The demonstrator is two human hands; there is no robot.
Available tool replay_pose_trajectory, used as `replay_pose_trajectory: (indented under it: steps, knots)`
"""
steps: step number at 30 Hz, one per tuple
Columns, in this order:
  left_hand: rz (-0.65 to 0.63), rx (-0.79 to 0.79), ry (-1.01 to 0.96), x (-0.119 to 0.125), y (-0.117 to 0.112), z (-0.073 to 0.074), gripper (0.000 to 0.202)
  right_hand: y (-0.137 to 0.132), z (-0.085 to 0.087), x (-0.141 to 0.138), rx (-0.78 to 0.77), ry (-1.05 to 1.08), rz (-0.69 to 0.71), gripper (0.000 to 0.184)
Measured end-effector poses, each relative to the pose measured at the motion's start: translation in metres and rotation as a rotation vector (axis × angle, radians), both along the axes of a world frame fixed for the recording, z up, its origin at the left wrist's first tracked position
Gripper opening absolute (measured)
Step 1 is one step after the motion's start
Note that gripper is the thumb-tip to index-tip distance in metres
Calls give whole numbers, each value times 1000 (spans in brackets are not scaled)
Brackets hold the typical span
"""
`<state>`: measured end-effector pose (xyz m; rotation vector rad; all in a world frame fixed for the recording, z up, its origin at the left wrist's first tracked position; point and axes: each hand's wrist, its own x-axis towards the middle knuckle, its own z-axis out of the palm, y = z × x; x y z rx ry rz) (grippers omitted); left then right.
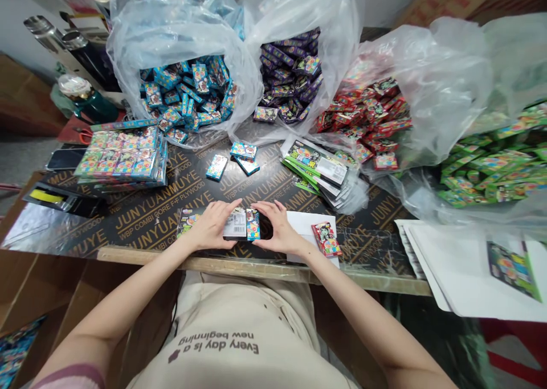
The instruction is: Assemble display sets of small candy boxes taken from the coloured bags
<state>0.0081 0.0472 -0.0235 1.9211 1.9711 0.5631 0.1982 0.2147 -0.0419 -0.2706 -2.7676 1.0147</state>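
At the front of the table my left hand (209, 226) is closed around a flat printed packet (235, 225) with a grey barcode panel. Against that packet's right end sits a small blue box (253, 225), gripped at its edges between the thumb and fingers of my right hand (280, 229). Part of a green and black printed card (188, 219) shows beneath my left hand. Right of my right hand, a red small box (326, 238) lies on white paper (301, 221). Farther back are loose blue boxes (216, 166) and a fanned pile of green-black printed sleeves (318, 164).
Clear plastic bags hold blue boxes (200, 78), purple boxes (284, 70), red boxes (374, 115) and green packs (482, 172). At left stand stacked multi-box packs (123, 155), a tape dispenser (60, 198) and a mug (96, 107). White sheets (461, 275) overhang the right front edge.
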Motion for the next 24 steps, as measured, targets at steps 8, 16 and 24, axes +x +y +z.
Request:
replay_pose_trajectory:
  steps: [8,16,24]
  knots:
    - [98,73,-42,-3,7,2,103,-6,15,-6,-84,62,-118,76]
    - [68,-42,7,3,14,-5,95,138,27,-134,286,72,-514,63]
    - [197,-75,-117,5,9,1,92,232,15,-201,305,-55,-433,67]
